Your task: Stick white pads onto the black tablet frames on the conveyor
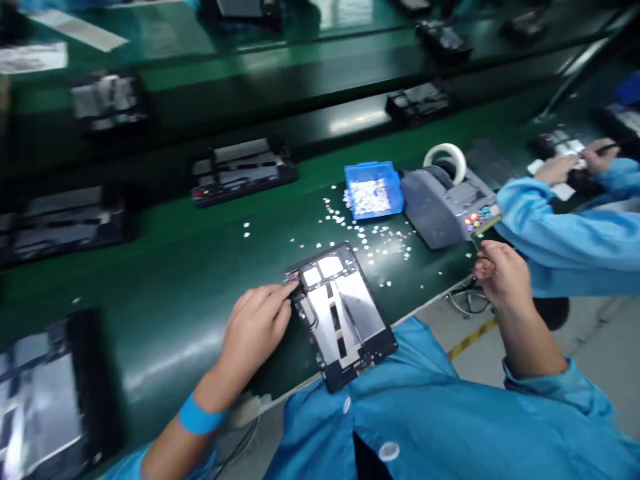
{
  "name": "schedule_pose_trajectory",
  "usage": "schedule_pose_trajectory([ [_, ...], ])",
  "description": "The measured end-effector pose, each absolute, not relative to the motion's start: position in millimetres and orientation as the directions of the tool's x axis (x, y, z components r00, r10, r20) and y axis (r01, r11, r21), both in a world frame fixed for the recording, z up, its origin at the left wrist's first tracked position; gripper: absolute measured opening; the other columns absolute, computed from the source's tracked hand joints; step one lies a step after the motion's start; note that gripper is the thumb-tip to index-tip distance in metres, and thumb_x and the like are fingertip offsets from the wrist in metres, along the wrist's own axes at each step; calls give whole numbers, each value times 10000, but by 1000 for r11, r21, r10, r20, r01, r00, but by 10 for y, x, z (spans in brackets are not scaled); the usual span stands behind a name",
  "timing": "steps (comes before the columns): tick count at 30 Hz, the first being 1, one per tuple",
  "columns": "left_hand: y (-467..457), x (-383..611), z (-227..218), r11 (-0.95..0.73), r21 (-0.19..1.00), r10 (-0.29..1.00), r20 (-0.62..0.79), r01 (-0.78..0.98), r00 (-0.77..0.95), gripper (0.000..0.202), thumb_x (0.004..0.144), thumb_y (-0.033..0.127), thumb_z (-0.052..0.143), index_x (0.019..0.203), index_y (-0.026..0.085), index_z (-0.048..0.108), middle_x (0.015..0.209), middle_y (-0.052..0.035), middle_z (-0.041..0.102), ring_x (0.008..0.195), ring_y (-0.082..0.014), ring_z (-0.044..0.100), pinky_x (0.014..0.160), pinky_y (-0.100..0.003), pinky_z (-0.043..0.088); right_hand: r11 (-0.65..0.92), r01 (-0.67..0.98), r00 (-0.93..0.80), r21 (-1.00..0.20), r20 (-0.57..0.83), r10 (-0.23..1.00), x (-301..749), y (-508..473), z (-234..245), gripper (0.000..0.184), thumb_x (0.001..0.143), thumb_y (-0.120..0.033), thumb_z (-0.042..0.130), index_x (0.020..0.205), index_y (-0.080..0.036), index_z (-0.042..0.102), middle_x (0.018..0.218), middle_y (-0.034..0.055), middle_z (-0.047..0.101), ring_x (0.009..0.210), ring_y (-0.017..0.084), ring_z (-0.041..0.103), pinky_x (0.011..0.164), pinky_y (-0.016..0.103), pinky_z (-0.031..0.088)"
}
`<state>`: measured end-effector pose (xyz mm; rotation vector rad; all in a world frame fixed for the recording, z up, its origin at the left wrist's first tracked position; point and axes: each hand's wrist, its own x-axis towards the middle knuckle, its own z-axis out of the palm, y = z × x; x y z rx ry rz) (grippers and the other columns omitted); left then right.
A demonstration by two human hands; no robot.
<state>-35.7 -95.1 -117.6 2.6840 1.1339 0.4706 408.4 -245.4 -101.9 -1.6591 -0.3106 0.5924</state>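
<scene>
An opened tablet (367,303), its inner parts facing up, lies at the table's near edge with its lower end against my blue smock. My left hand (257,323) rests at its upper left corner; the index finger is stretched out onto the frame and the other fingers are loosely bent. My right hand (503,273) is raised in front of a grey tape dispenser (433,207), fingertips pinched together. Just above them is a narrow yellowish strip (486,225), perhaps tape; a thin dark line runs from it to the fingers, too small to name.
A blue bin (373,190) holds small white pieces, with more scattered around it. Other opened tablets (245,170) lie along the green bench (200,293), one close by at lower left (43,393). At right, a co-worker's blue sleeve (575,233) reaches close to my right hand.
</scene>
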Motion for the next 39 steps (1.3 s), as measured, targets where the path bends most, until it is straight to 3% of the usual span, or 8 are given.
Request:
schedule_pose_trajectory([
  [9, -951, -138, -914, -706, 380, 699, 237, 598, 675, 305, 1007, 250, 526, 1229, 262, 734, 1083, -79, 771, 996, -270, 705, 884, -424, 555, -164, -380, 707, -910, -400, 583, 4411, -2238, -1173, 329, 649, -360, 857, 774, -205, 594, 628, -49, 565, 491, 65, 483, 414, 160, 366],
  [14, -1121, -104, -858, -474, 659, 838, 134, 584, 529, 265, 996, 243, 550, 1159, 235, 759, 1078, -77, 772, 982, -232, 712, 877, -378, 558, -221, -382, 640, -897, -429, 637, 3755, -2354, -1168, 302, 682, -375, 874, 765, -209, 636, 631, -35, 611, 490, 73, 487, 424, 176, 368],
  [18, -1307, 222, -848, 3, 937, 889, -163, 350, 428, 272, 932, 280, 635, 1175, 192, 719, 986, -67, 747, 782, -156, 673, 709, -278, 542, -344, -192, 338, -919, -391, 856, 2868, -2146, -1127, 283, 827, -468, 812, 860, -198, 735, 719, 26, 708, 549, 117, 564, 502, 242, 440],
  [21, -1370, 414, -926, 257, 959, 870, -282, 116, 405, 307, 871, 312, 721, 1144, 177, 681, 991, -60, 724, 771, -131, 649, 707, -249, 526, -332, -48, 98, -942, -335, 937, 2302, -1867, -1075, 295, 891, -487, 739, 858, -194, 747, 652, 10, 683, 552, 138, 577, 536, 267, 455],
  [28, -1313, -5, -983, 145, 973, 971, -175, 182, 162, 179, 976, 343, 615, 875, 195, 631, 815, -13, 660, 744, -143, 599, 715, -272, 493, 56, 435, -170, -899, -21, 985, 2086, -1489, -1202, 245, 1006, -361, 590, 1050, -228, 791, 920, 44, 790, 801, 205, 712, 745, 342, 544],
  [32, -1177, -303, -937, -327, 764, 913, 104, 556, 394, 110, 986, 226, 587, 894, 213, 646, 1158, -74, 755, 1100, -232, 666, 990, -415, 505, 461, 750, -373, -475, 273, 887, 2303, -1226, -1287, 304, 1055, -246, 509, 1201, -224, 774, 1077, 85, 777, 925, 234, 663, 827, 368, 482],
  [35, -1112, -304, -970, -569, 485, 787, 88, 664, 611, 123, 996, 182, 559, 939, 203, 665, 1388, -94, 700, 1266, -285, 611, 1071, -492, 473, 629, 746, -564, -219, 293, 772, 2332, -1062, -1310, 363, 1051, -177, 500, 1323, -256, 727, 1036, 67, 747, 828, 207, 574, 743, 337, 400],
  [39, -1080, -209, -1043, -683, 256, 713, 35, 684, 700, 170, 1007, 171, 529, 1051, 171, 694, 1449, -112, 663, 1312, -314, 576, 1066, -493, 478, 706, 705, -669, -75, 260, 696, 2301, -954, -1333, 387, 1023, -160, 531, 1364, -237, 696, 1040, 91, 711, 813, 206, 509, 719, 336, 333],
])
